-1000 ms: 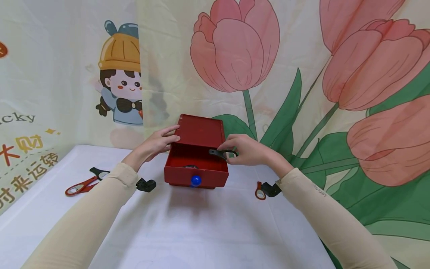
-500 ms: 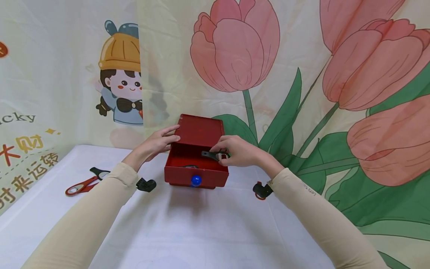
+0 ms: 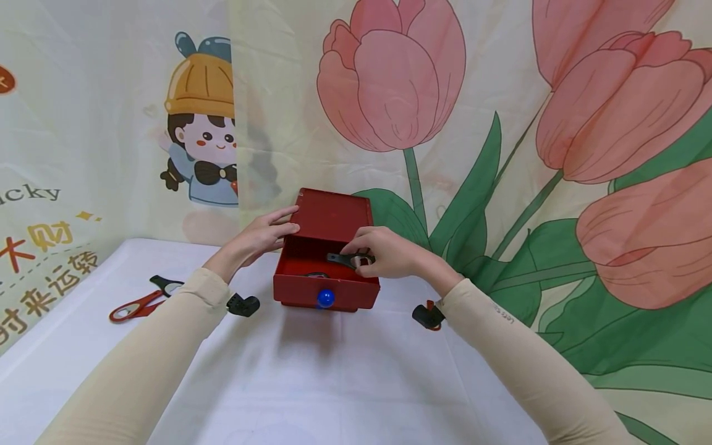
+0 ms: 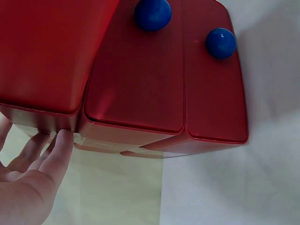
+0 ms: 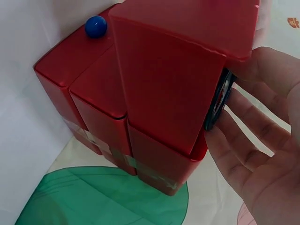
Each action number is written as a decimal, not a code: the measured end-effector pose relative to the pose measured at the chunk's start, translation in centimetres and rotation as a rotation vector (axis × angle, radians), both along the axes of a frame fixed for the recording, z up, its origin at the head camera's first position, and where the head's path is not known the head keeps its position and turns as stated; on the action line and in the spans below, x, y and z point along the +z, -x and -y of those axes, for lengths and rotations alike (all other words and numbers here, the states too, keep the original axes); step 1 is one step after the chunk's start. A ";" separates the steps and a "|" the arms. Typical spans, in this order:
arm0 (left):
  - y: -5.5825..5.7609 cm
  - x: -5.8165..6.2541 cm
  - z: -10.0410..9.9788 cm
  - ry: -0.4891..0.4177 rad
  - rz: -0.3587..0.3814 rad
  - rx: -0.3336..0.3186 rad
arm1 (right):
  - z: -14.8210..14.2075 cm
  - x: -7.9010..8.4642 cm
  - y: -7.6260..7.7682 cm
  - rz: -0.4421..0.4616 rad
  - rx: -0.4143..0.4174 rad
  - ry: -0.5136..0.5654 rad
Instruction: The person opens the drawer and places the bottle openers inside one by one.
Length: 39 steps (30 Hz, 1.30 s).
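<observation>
A red drawer cabinet (image 3: 334, 215) stands mid-table in the head view, its top drawer (image 3: 328, 289) pulled out by a blue knob side. My left hand (image 3: 258, 238) rests with extended fingers against the cabinet's left side; the left wrist view shows its fingertips (image 4: 63, 140) touching the red side. Over the open drawer, my right hand (image 3: 384, 252) pinches a black flat tool with a ring-shaped handle (image 3: 340, 259). That black tool (image 5: 219, 101) shows at the drawer's rim in the right wrist view. Inside the drawer lies a dark looped item (image 3: 317, 275), mostly hidden by the front panel.
On the left of the white table (image 3: 334, 383) lies a red tool with a looped handle (image 3: 136, 307) beside a black-ended piece (image 3: 165, 284). A small red item (image 3: 430, 305) is mostly hidden behind the right wrist camera (image 3: 427, 317). A printed cloth hangs behind.
My right hand has moved left with the black tool, bringing it further over the open drawer. The right wrist camera now covers most of the small red item. My left hand stays put.
</observation>
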<state>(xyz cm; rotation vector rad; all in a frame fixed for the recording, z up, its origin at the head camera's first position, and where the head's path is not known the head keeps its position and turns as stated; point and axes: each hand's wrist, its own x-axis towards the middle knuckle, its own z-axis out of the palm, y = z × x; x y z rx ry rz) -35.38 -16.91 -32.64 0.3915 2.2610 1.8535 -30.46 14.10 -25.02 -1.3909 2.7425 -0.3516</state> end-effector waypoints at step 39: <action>0.0 -0.1 0.0 -0.006 -0.009 -0.008 | 1.7 -2.1 0.9 0.065 -0.024 -0.112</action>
